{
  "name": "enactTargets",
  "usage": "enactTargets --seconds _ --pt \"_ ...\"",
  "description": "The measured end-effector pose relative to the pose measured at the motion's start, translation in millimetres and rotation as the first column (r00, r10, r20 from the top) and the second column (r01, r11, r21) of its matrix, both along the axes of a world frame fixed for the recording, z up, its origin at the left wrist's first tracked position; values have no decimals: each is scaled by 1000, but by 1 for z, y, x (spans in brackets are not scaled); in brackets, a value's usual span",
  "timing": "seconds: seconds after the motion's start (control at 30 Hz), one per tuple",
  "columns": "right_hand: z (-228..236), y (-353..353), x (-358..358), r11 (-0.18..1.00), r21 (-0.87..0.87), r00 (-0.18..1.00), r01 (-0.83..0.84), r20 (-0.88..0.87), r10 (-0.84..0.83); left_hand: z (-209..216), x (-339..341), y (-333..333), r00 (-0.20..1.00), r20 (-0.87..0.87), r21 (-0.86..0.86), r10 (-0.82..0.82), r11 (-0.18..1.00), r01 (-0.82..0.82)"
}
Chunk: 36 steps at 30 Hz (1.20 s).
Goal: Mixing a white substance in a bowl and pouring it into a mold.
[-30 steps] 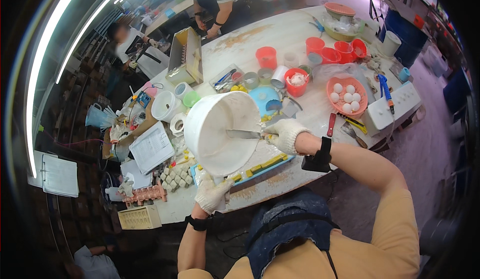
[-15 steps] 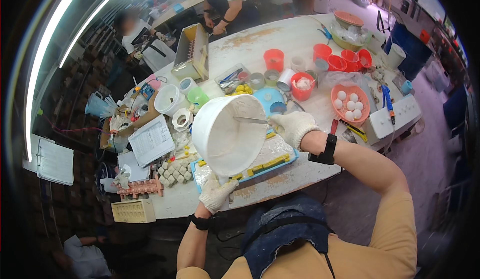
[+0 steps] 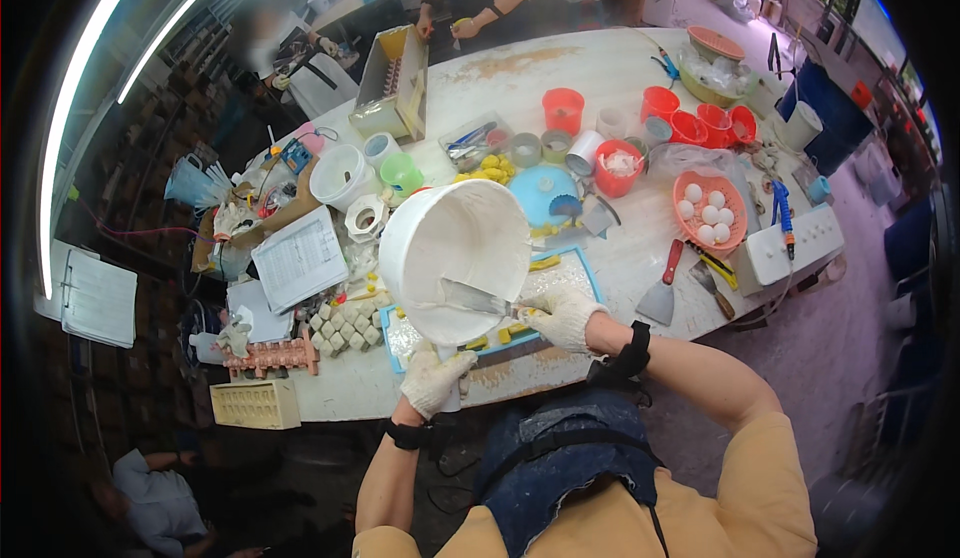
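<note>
A white bucket (image 3: pixel 408 243) is tilted toward me over the table, pale residue coating its inside wall. My left hand (image 3: pixel 434 382), in a knitted glove, grips the bucket at its near lower side; its fingers are partly hidden. In my gloved right hand (image 3: pixel 566 320) is a putty knife (image 3: pixel 478 298), held by the handle. Its metal blade reaches into the bucket's mouth, close to the lower inside wall. Under the bucket lies a shallow tray with a light-blue rim (image 3: pixel 592 270) and yellow strips, partly covered by the bucket.
Right of my hand lie a scraper with a red handle (image 3: pixel 662 298) and a peach basket of white balls (image 3: pixel 742 220). Red cups (image 3: pixel 563 110) and a blue round lid (image 3: pixel 540 196) stand behind. Small pale blocks (image 3: pixel 345 326) and papers (image 3: pixel 298 261) lie left. Other people stand beyond the table.
My right hand has moved down and left, bringing the putty knife's blade from the bucket's upper inside to its lower part. The red-handled scraper now shows fully.
</note>
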State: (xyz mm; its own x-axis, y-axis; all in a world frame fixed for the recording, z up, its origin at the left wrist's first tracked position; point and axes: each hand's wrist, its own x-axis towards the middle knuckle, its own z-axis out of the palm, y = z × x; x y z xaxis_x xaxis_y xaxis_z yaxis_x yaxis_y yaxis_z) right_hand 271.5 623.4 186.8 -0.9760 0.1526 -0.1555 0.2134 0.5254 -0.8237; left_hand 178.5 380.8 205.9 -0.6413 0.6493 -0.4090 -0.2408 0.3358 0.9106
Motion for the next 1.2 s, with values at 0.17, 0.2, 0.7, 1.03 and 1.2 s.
enactTargets --seconds 0.17,0.2,0.7,1.03,1.2 --pt "27 -3 -7 740 -583 872 334 489 -8 -8 -3 -9 990 67 139 126 981 -135" --pt "18 0 -7 749 -573 870 333 492 -11 -6 -3 -6 980 112 136 163 975 -178" --pt "-1 11 56 800 599 983 30 -163 85 16 -24 -28 880 403 127 252 937 -327" --pt "25 35 52 921 -353 971 162 -110 -212 6 -31 -27 847 484 117 220 943 -312" --pt "-5 19 15 800 -565 956 203 290 -37 10 -14 -14 789 611 254 69 926 -278"
